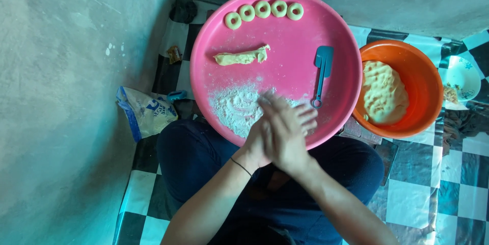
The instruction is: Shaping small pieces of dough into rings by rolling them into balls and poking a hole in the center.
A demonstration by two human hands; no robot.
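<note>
The left hand [257, 140] and the right hand [290, 133] were pressed palm to palm over the near rim of the pink tray [336, 31], fingers stretched flat and slightly blurred. Whether anything lay between the palms could not be told. Just beyond the fingertips, a patch of flour [234, 105] was spread on the tray. Farther up lay a dough strip [242, 57], and along the far edge sat a row of five dough rings [263, 9], each just beside the next. A blue spatula [322, 74] lay on the right part of the tray. Right of the tray stood an orange bowl [425, 72] holding a dough lump [383, 92]. A flour bag [145, 112] lay on the checkered floor [417, 199] at the left.
</note>
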